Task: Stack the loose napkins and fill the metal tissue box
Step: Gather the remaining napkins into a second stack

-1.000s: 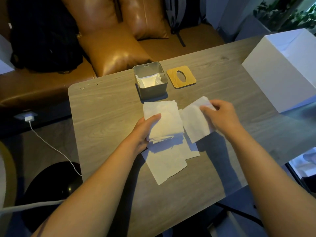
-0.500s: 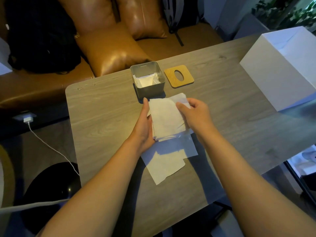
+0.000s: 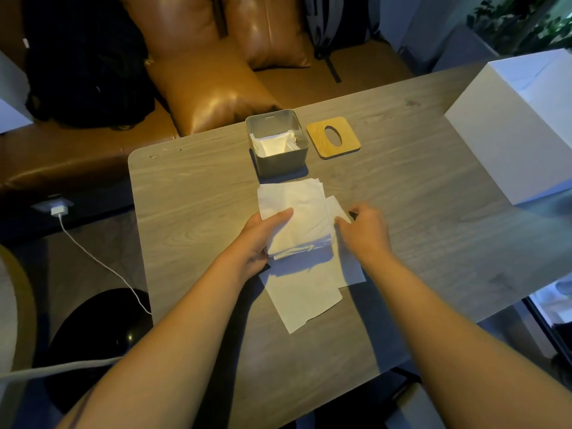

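Your grey wood-grain table [image 3: 192, 193] fills most of the view, with a tan leather sofa [image 3: 210, 85] behind its far edge. At your right on the table stands a big white rectangular box [image 3: 507, 128]. Near the far edge, at the middle, sits the open grey metal tissue box [image 3: 280, 161], with a few white napkins already lying inside it. Just to its right, flat on the table and apart from it, lies the square wooden lid with an oval slot [image 3: 333, 137].

Just in front of the metal box you hold the stack of white folded napkins [image 3: 295, 212], raised a little off the table so that it casts a shadow on the loose white napkins [image 3: 305, 289] still lying flat beneath it. Your left hand [image 3: 257, 239] grips the stack's left edge: the thumb presses on top, the other fingers are hidden underneath. Your right hand [image 3: 366, 233] is beside the stack's right edge, fingers curled and tips pressed toward a loose napkin that pokes out there; it is blurred, so I cannot tell whether you are pinching that sheet or only touching it

A white charger cable [image 3: 99, 261] trails across the floor at your left
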